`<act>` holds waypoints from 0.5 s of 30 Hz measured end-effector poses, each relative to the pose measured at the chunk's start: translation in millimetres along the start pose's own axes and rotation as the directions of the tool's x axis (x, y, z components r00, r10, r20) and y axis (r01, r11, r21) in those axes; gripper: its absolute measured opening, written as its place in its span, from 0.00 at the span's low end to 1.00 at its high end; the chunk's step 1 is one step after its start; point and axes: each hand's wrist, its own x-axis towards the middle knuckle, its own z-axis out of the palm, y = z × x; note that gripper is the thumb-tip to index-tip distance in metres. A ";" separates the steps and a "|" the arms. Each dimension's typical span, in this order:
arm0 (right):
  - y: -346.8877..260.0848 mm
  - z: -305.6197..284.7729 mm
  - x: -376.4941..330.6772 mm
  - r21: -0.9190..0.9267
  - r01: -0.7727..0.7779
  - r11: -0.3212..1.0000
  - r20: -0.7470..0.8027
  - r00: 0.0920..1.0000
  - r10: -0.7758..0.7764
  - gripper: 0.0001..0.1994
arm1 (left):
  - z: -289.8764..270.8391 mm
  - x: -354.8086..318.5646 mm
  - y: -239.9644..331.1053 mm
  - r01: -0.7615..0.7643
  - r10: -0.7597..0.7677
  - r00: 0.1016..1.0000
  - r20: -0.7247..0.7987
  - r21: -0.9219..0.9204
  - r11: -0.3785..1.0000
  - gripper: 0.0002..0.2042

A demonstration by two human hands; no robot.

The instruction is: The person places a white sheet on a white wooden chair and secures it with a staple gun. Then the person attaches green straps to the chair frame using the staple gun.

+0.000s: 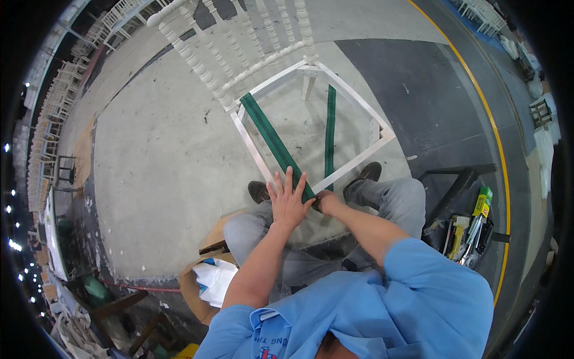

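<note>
In front of me stands a white chair (354, 163) with a turned-spindle back and an open seat frame. A green webbing strap (268, 130) slants across the seat from the back left corner to the front corner. My left hand (288, 204) lies on its near end, fingers spread. At that front corner my right hand (324, 202) is closed against the strap's end, with its fingertips partly hidden. Another green length (330, 134) shows through the seat opening, running from near the back rail toward my feet; how it is fixed is unclear.
Beside my left knee sits a cardboard box (190, 281) with white material inside. To my right, a dark stand (452, 191) has hand tools (472, 233) by it. Rows of white chairs (54, 128) line the far left. A yellow line (487, 113) marks the floor.
</note>
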 end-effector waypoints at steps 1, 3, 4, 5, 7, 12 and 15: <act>6.6 -1.9 -3.9 0.277 -0.219 0.936 0.092 0.975 0.201 0.15 | 1.1 0.8 0.2 -0.003 0.003 1.000 0.013 0.008 1.000 0.43; -27.1 -17.8 -14.4 0.609 -0.589 0.532 0.469 0.808 0.357 0.16 | 13.6 -24.7 -25.4 0.110 -0.110 0.994 0.013 0.024 0.994 0.44; -15.6 -9.9 -21.0 0.740 -0.673 0.026 0.627 0.702 0.339 0.20 | 9.7 -18.9 -19.3 0.077 -0.077 0.997 -0.016 0.004 0.997 0.44; -18.0 -9.4 -23.1 0.718 -0.685 -0.125 0.695 0.691 0.199 0.21 | 9.8 -15.9 -19.1 0.068 -0.068 0.998 -0.018 0.008 0.998 0.44; -28.7 -6.1 -20.8 0.580 -0.719 -0.384 0.743 0.660 -0.113 0.22 | 11.3 -15.6 -19.9 0.066 -0.065 0.998 -0.021 0.015 0.998 0.44; -41.5 0.3 2.2 0.437 -0.483 -0.758 0.568 0.802 -0.184 0.22 | 8.6 -9.3 -9.5 0.012 -0.011 0.999 -0.045 0.031 0.999 0.44; -68.5 -0.3 6.3 0.499 -0.417 -0.759 0.614 0.789 -0.029 0.17 | 14.0 -20.8 -20.2 0.047 -0.045 0.997 -0.055 0.035 0.998 0.44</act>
